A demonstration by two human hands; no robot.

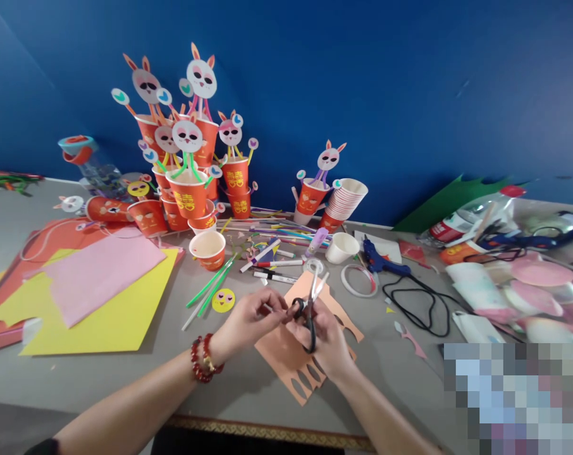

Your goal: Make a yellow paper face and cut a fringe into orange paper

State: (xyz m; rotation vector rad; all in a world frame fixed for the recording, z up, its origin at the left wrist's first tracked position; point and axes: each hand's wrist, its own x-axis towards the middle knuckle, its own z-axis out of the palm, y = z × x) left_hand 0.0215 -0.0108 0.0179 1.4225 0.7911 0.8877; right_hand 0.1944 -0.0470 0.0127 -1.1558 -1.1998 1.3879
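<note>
A pair of scissors (312,294) with black handles rests in my right hand (328,338), its blades apart and pointing away from me. My left hand (251,319) is closed in a pinch right beside the scissors' handle; what its fingertips hold, if anything, is too small to make out. Beneath both hands lies a sheet of orange paper (286,354) with several leaf-shaped cut-outs along its edges. To the left of my left hand is a round yellow paper face (223,301). Green pipe cleaners (210,287) lie beside that face.
Paper cups with rabbit faces (186,189) stand stacked at the back left. Yellow card (139,316) and pink paper (104,272) cover the left side. Markers (277,276), a white cup (342,248), a tape roll (358,280) and a corded blue glue gun (381,258) lie beyond my hands.
</note>
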